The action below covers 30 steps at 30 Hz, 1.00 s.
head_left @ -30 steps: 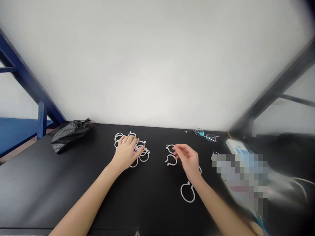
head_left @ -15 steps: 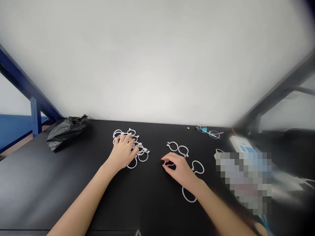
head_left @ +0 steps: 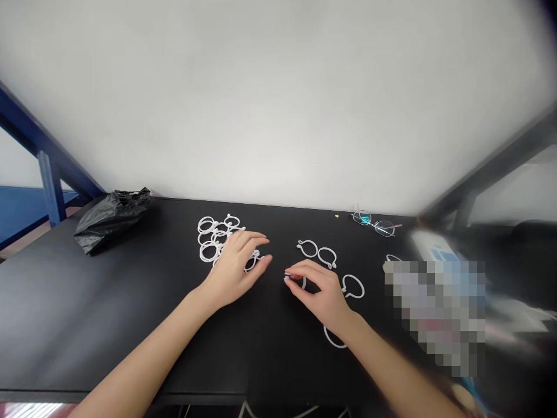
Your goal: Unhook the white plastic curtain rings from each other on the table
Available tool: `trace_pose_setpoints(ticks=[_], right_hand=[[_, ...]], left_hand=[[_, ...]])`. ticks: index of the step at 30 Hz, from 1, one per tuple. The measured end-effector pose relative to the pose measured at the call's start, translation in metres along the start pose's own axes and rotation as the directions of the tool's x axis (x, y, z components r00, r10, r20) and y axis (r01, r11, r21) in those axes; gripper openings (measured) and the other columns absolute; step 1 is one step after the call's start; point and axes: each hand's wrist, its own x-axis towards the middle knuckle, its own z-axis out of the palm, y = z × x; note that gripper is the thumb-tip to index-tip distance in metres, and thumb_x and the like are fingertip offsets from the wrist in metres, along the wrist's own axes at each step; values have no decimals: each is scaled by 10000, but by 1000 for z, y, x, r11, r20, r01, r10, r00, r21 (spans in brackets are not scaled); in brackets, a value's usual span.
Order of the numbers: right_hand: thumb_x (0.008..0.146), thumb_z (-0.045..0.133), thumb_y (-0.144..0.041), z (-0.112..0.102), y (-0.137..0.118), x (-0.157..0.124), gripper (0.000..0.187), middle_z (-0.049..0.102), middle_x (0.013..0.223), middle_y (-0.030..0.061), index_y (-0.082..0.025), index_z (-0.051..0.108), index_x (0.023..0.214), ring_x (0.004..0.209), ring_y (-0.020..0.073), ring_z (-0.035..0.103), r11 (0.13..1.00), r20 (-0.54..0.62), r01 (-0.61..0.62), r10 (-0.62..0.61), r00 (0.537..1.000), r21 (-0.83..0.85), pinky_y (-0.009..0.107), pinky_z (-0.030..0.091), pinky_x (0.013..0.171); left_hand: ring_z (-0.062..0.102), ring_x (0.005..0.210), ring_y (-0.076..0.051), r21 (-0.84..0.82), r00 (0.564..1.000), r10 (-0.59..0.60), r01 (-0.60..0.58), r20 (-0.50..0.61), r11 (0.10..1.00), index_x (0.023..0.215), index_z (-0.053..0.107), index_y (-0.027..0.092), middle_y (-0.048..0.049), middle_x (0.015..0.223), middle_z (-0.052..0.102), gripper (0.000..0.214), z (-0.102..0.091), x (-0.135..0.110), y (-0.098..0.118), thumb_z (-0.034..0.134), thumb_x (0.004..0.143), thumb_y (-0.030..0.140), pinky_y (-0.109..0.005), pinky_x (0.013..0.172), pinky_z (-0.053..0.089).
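Observation:
My right hand [head_left: 319, 288] pinches the knobbed end of a white split ring [head_left: 304, 283], like a shower curtain ring, between thumb and fingertips, just above the table. My left hand [head_left: 237, 267] is open, its thumb and fingers apart, at the right side of a pile of similar white rings [head_left: 201, 253]. It covers part of that pile. Beyond my right hand lie two more rings, side by side [head_left: 318, 252]. Another ring [head_left: 362, 292] is right of the hand, and one [head_left: 332, 343] is partly hidden under my right forearm.
The black table [head_left: 143, 325] meets a pale wall [head_left: 270, 116]. A crumpled black plastic bag [head_left: 114, 216] lies at the far left. Eyeglasses [head_left: 373, 224] rest at the back right. Nearer on the right are a white-and-blue item [head_left: 429, 247] and a pixelated object [head_left: 435, 319].
My left hand has moved right from over the pile, uncovering more rings. The right hand still pinches its ring, now tilted differently. The view has shifted slightly.

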Motion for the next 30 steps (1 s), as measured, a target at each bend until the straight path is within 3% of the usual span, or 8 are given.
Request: trace_pose_setpoints(ticks=[4, 8, 11, 15, 20, 25, 30], right_hand=[[814, 679, -88, 3, -10, -2, 161, 679, 842, 28, -228, 724, 881, 652, 129, 619, 978, -83, -34, 52, 995, 208, 238, 504, 515], [817, 691, -90, 6, -17, -4, 171, 668, 819, 12, -247, 735, 869, 671, 131, 635, 903, -85, -133, 183, 979, 409, 259, 536, 574], [813, 699, -87, 7, -21, -5, 171, 664, 797, 5, -245, 743, 860, 621, 114, 617, 873, -79, -167, 227, 971, 457, 260, 538, 571], [830, 684, -91, 6, -22, -4, 181, 678, 826, 19, -247, 750, 894, 672, 134, 646, 902, -128, -151, 219, 967, 403, 273, 567, 599], [828, 689, -89, 4, -17, -7, 256, 704, 886, 21, -275, 741, 996, 787, 163, 684, 957, -286, -114, 192, 939, 268, 274, 604, 644], [837, 691, -126, 1, -16, -5, 204, 716, 860, 14, -269, 763, 963, 696, 139, 682, 937, -157, -180, 235, 959, 300, 261, 618, 610], [830, 696, -115, -2, -15, -2, 195, 725, 812, 8, -269, 778, 915, 683, 139, 690, 929, -143, -157, 215, 966, 336, 261, 614, 624]], left_hand=[[516, 1184, -251, -344, 972, 31, 53, 235, 938, 1330, 441, 210, -120, 1298, 537, 449, 7, -6, 28, 569, 928, 363, -412, 998, 452], [603, 1054, -209, -585, 924, 52, 195, 378, 788, 1245, 516, 215, -75, 1190, 616, 344, 9, -7, 40, 586, 919, 299, -351, 918, 503], [623, 1025, -206, -660, 919, 32, 258, 393, 706, 1164, 566, 204, -55, 1117, 653, 338, 11, -6, 42, 677, 849, 259, -347, 919, 506], [637, 960, -188, -705, 918, -54, 338, 393, 624, 1130, 586, 187, -49, 1035, 666, 325, 15, -4, 40, 699, 829, 237, -348, 906, 517], [574, 827, -146, -669, 946, -156, 312, 284, 675, 1080, 635, 195, -11, 884, 570, 272, 12, -2, 31, 703, 824, 256, -312, 821, 507], [507, 767, -125, -664, 957, -164, 285, 240, 691, 1086, 649, 228, 18, 806, 477, 281, 6, -1, 23, 718, 815, 254, -278, 749, 471], [505, 785, -126, -669, 959, -126, 269, 255, 693, 1145, 626, 253, 20, 811, 463, 326, 4, -2, 21, 712, 831, 262, -279, 769, 461]])
